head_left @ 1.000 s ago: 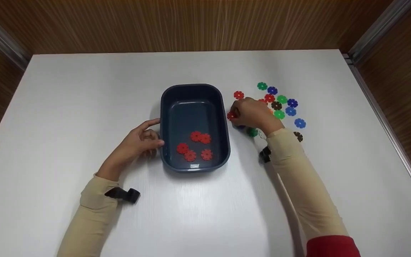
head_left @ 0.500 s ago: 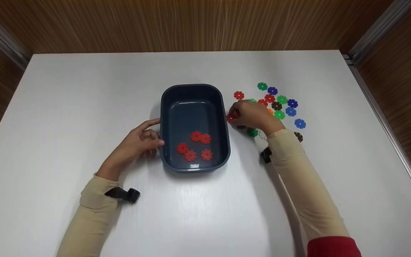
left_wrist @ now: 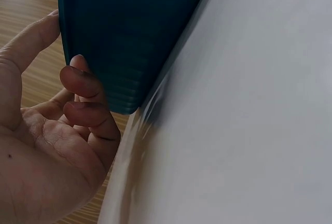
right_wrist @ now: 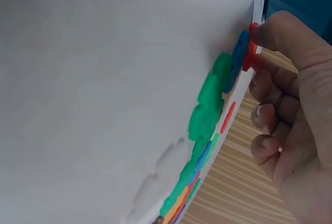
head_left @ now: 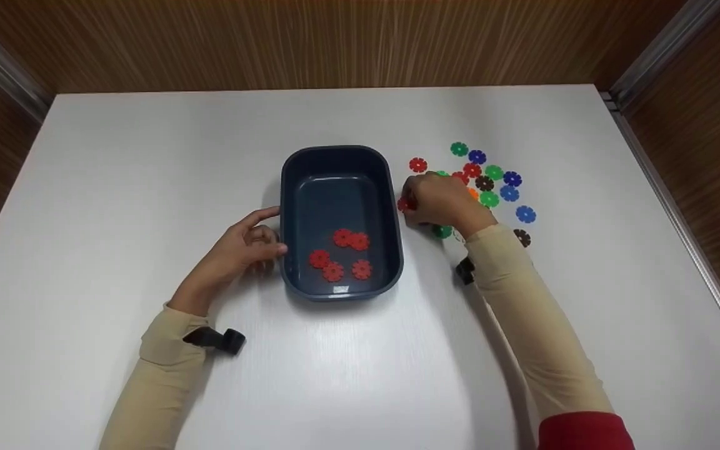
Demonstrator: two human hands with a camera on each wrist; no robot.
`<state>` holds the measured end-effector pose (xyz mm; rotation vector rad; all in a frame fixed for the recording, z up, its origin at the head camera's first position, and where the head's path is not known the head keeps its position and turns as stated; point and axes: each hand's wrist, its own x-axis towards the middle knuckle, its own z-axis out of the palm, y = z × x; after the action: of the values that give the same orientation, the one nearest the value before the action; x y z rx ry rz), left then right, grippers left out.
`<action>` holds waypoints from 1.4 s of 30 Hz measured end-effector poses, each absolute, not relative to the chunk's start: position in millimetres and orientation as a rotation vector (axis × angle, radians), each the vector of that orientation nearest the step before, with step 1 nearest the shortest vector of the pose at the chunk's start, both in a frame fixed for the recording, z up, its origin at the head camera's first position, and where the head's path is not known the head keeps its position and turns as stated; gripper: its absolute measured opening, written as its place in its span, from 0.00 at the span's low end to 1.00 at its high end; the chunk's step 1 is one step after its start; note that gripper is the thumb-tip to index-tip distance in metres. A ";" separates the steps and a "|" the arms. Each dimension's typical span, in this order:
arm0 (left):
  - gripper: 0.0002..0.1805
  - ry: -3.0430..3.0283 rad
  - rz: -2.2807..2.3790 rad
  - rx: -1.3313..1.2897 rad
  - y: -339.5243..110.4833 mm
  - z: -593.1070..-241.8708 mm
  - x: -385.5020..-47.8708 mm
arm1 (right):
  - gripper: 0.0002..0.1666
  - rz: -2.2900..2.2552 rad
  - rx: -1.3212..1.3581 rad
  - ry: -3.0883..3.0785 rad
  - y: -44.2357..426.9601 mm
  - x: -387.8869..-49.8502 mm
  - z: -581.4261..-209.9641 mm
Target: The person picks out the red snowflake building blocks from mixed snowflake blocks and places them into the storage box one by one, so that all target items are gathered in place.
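Note:
The dark blue tray (head_left: pixel 339 295) stands mid-table, with several red flower-shaped discs (head_left: pixel 362 270) in its near half. My left hand (head_left: pixel 235 253) touches the tray's left side with thumb and index finger, the other fingers curled loosely; in the left wrist view the hand (left_wrist: pixel 57 125) lies against the tray's wall (left_wrist: pixel 129 32). Just right of the tray, my right hand (head_left: pixel 441 199) pinches a red disc (head_left: pixel 405 204). In the right wrist view, thumb and index finger of the hand (right_wrist: pixel 301 94) hold that red disc (right_wrist: pixel 251 47), close beside a blue disc (right_wrist: pixel 237 60).
Scattered discs in green, blue, brown and red lie right of the tray, among them a lone red disc (head_left: pixel 418 165) behind my right hand, a blue disc (head_left: pixel 525 214) and a brown disc (head_left: pixel 522 237) at the right. A wooden panel (head_left: pixel 322 47) rises behind the white table (head_left: pixel 147 150).
My right hand and the red disc have shifted only slightly beside the tray. The left hand and the tray have stayed in place.

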<state>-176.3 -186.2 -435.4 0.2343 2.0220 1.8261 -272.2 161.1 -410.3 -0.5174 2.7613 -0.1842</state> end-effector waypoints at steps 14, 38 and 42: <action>0.38 2.034 1.815 0.248 -185.3 -435.2 -177.1 | 0.25 -0.213 -0.497 2.786 163.6 -274.5 -409.8; 0.38 2.002 1.818 0.211 -187.4 -434.9 -173.3 | 0.21 -0.804 -0.549 2.555 184.3 -246.6 -405.8; 0.38 1.998 1.821 0.208 -188.0 -435.1 -172.0 | 0.22 -0.834 -0.549 2.500 186.1 -243.2 -408.2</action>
<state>-172.0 -188.0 -435.1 0.2076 1.9985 1.8205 -243.2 186.1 -408.2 -0.5486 2.4999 -0.8337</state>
